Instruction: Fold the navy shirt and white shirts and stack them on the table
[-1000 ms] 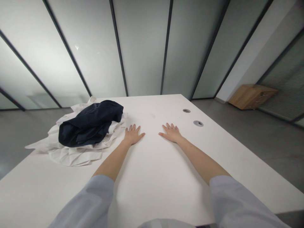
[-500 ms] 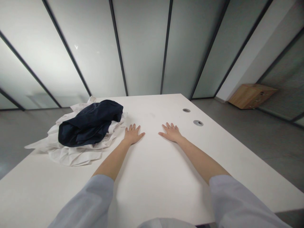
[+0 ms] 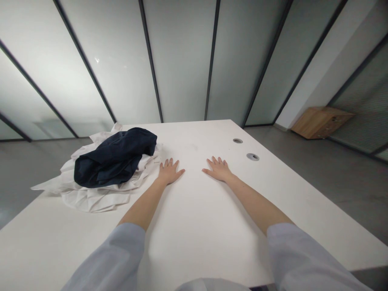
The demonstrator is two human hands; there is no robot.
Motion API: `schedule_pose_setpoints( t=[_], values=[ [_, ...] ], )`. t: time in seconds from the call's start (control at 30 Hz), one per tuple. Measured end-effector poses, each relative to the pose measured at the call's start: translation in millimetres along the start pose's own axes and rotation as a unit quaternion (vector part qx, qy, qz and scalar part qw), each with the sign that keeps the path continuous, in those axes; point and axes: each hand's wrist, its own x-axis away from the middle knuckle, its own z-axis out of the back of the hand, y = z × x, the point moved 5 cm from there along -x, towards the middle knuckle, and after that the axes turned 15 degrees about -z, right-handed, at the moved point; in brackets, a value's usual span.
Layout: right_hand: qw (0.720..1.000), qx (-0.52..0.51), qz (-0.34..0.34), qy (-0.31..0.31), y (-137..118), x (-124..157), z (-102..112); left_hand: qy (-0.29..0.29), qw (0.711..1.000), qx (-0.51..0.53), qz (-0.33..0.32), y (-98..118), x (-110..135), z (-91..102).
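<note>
Pressed flat on the white table (image 3: 197, 226), left hand (image 3: 169, 171) with grip spread wide and empty, just beside a crumpled white cloth (image 3: 91, 198) heaped on the table under a navy garment (image 3: 113, 157); right hand (image 3: 218, 169) likewise spread, empty, farther from that heap.

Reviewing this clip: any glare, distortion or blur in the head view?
Head view: wide-angle distortion splays the dark metal frames of the frosted glass wall, which carries pale glare; the bare left hand looks fairly sharp.
</note>
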Motion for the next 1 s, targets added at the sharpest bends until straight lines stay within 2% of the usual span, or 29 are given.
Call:
schedule_pose_setpoints(
  t=[1.0],
  values=[
    [1.000, -0.019, 0.004, 0.009, 0.4, 2.5, 2.8, 0.027, 1.000, 0.007, -0.004, -2.8, -1.7, -3.6]
  ],
)
